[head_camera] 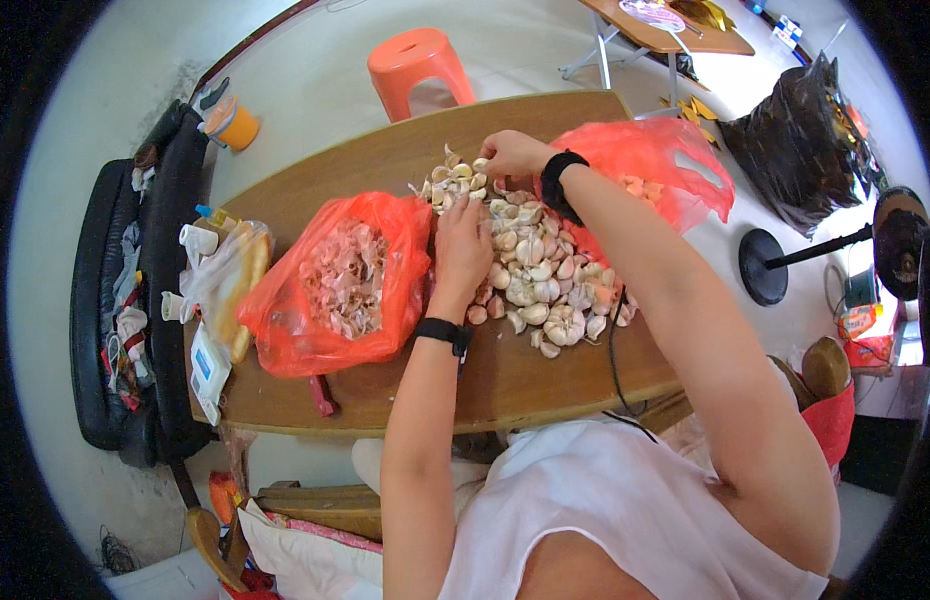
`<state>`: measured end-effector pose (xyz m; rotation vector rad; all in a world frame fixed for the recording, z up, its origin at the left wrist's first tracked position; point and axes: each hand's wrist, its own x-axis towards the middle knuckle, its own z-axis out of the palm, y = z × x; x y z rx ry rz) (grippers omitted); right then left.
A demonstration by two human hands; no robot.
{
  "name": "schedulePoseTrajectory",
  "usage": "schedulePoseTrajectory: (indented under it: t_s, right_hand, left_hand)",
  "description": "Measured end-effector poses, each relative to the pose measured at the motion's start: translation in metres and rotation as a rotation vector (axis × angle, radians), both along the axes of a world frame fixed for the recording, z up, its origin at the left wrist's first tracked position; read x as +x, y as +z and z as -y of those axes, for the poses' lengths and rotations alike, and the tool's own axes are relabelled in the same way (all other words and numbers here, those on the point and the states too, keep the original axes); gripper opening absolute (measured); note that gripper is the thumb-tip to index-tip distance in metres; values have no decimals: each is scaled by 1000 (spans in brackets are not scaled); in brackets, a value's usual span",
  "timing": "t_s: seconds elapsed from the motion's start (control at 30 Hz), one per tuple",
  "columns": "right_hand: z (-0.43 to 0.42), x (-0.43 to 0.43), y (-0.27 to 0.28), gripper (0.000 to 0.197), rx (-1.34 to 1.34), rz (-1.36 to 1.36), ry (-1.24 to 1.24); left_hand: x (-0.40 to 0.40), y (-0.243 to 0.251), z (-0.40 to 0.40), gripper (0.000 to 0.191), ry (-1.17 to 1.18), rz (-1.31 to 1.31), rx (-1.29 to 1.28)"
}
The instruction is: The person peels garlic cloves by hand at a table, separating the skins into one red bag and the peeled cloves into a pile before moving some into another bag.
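Note:
A large heap of garlic cloves and bulbs (536, 262) lies on the wooden table (360, 405) in front of me. Beyond it is a smaller group of cloves (451, 176), lighter in tone. My right hand (512, 155) reaches to the right edge of that group, its fingertips at a clove; whether they grip it cannot be made out. Between the two groups, my left hand (465, 240) rests with its fingertips at the near cloves, and what lies under the fingers is hidden. Left of it stands an opened red plastic bag (285, 330) filled with papery garlic skins (349, 281).
Another red plastic bag (645, 150) spreads over the table's right side, partly behind my right forearm. A clear bag of bread (244, 277), a white device (210, 367) and a red-handled object (322, 395) lie at left. Beyond the far edge stands an orange stool (420, 64). A black cable (616, 367) crosses the near edge.

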<state>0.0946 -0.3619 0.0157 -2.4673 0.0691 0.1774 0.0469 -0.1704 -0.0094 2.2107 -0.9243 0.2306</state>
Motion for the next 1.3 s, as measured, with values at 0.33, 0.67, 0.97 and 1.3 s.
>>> schedulePoseTrajectory:
  t_s: [0.33,0.67,0.97,1.3]
  right_hand:
    - [-16,-3,-21,21,-234,110,268]
    - [-6,4,-26,20,-91,40,220]
    - [-1,-7,-3,32,206,-119,220]
    - [-51,-83,78,19,468,25,204]
  left_hand:
    - [-1,8,-7,23,-38,-122,105]
    - [-7,3,-13,22,-52,-146,101]
    - [1,3,-9,23,108,-302,-323]
    - [-27,42,-15,17,103,-556,-788]
